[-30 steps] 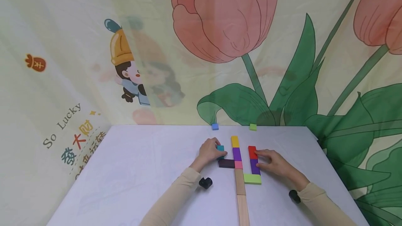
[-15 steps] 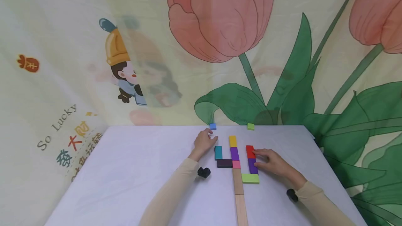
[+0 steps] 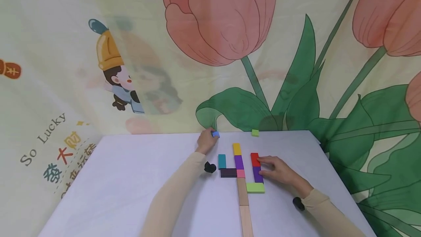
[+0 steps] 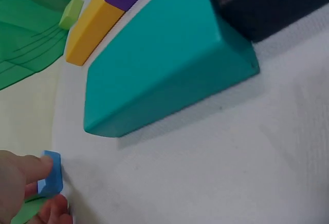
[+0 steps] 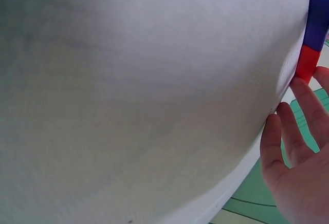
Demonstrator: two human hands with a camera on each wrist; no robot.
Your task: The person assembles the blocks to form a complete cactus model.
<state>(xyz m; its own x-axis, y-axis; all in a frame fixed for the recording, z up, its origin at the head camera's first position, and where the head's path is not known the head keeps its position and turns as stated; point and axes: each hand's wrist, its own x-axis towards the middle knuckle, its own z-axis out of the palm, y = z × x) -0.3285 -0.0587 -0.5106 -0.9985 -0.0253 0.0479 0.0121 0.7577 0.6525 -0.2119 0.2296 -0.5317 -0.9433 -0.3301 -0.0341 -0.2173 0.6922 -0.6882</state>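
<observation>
At the table's far edge my left hand [image 3: 206,141] pinches a small blue block [image 3: 215,134]; the left wrist view shows the thumb against the blue block [image 4: 51,175] and curled fingers below it. My right hand [image 3: 283,170] has its fingers extended, fingertips touching the red block [image 3: 255,159] and thumb by the purple block [image 3: 258,174] under it. That column meets a lime-green block [image 3: 255,188]. A teal block [image 3: 222,161] stands on a black block [image 3: 228,173] in the layout, left of a yellow block [image 3: 237,149], another purple block [image 3: 239,162] and a pink block [image 3: 241,173].
Wooden blocks [image 3: 242,191] run from the pink block toward the near side. A small green block [image 3: 255,132] lies at the far edge of the white table [image 3: 131,185]. A printed cloth [image 3: 227,94] with tulips hangs behind.
My left hand has let go of the teal block, moved away to the far edge and taken hold of the blue block. The right hand stays by the red and purple blocks.
</observation>
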